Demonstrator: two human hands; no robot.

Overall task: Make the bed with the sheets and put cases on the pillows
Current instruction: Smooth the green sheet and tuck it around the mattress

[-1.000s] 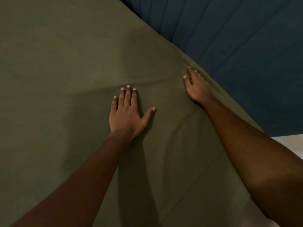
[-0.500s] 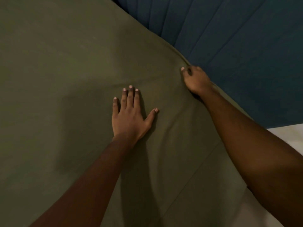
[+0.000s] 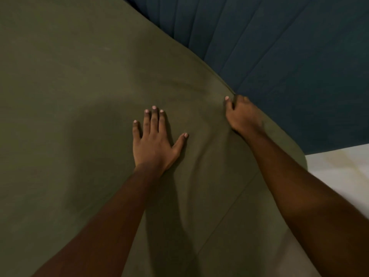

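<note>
Dim bedroom, head view: a dark blue padded headboard (image 3: 279, 47) runs across the top right, w/ a pale surface (image 3: 339, 172) at the lower right, floor or bare mattress, can't tell which.

An olive green sheet (image 3: 79, 96) covers nearly all of the bed in view and lies mostly flat. A few soft creases run btwn the hands, and a seam line crosses the near corner.

The left hand (image 3: 154, 140) lies flat on the sheet, fingers straight and spread, pressing it down. The right hand (image 3: 242, 114) is at the sheet's edge, right against the headboard. Its fingers curl over that edge and grip the fabric, prob. tucking it into the gap.

Progress, as a judgement: the sheet is spread and the head-end tuck is underway. The rest of the edges, any top sheet and the pillows are left.

Count: 1 sheet, 2 hands, 0 pillows and 0 cases in view.
</note>
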